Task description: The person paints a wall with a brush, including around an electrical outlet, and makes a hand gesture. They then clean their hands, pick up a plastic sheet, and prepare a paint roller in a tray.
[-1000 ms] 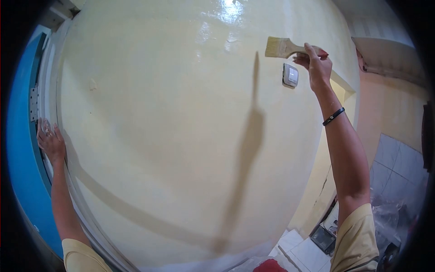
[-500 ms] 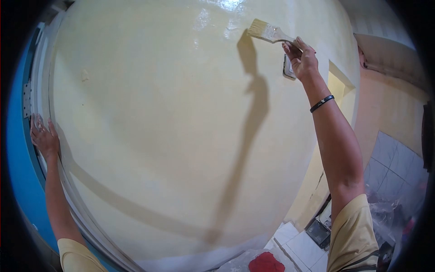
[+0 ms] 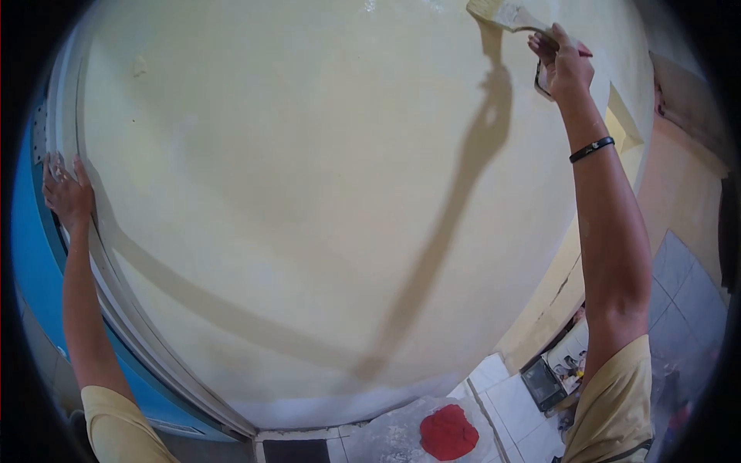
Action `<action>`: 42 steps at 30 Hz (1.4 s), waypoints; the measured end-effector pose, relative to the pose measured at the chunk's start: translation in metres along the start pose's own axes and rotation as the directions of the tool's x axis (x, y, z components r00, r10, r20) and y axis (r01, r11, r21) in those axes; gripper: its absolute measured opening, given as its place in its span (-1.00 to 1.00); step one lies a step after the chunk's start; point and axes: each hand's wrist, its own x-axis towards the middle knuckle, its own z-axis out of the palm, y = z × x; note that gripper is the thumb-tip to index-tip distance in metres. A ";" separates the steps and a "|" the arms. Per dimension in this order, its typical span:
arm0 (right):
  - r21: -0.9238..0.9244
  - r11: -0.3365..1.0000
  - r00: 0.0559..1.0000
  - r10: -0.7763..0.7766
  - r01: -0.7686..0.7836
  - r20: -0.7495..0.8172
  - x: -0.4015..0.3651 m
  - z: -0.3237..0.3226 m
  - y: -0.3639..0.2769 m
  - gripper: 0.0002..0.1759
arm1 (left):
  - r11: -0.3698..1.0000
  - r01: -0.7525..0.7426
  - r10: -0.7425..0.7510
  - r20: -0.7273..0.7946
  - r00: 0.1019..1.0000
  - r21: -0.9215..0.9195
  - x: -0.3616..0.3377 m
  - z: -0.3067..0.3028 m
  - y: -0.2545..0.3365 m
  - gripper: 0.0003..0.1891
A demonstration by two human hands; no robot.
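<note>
In head view, note brush [image 3: 513, 15] pinched by handle in right hand [image 3: 567, 68] at upper wall [image 3: 309, 154], shifted since a second ago from clear of its shadow [image 3: 463, 166] to meeting it, thus judged at or near wall contact, with left hand [image 3: 69, 199] slightly spread against frame [image 3: 65, 100].

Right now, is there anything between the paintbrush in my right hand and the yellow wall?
Nothing visible stands between the flat paintbrush and the pale yellow wall; its bristles look to be on or very close to it. The light switch sits partly hidden behind your right hand, clear of the bristles.
</note>
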 end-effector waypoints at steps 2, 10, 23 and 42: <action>-0.035 0.999 1.000 -0.027 0.027 -0.008 0.001 0.003 -0.001 -0.71 | 0.999 -0.018 0.016 -0.054 0.998 -0.028 0.001 0.012 -0.007 -0.37; -0.259 0.956 0.985 -0.161 0.140 -0.063 -0.035 0.037 -0.019 -0.76 | 0.993 0.024 -0.022 -0.014 1.000 0.116 -0.002 0.028 -0.011 -0.37; -0.358 0.923 0.980 -0.182 0.140 -0.086 -0.038 0.053 -0.042 -0.69 | 1.000 -0.026 0.026 -0.020 0.999 0.014 -0.004 0.037 -0.013 -0.40; -0.737 0.288 0.743 -0.529 0.612 0.410 -0.072 -0.013 -0.044 -0.72 | 0.965 -0.124 0.049 -0.304 0.951 -0.232 -0.003 0.028 -0.003 -0.39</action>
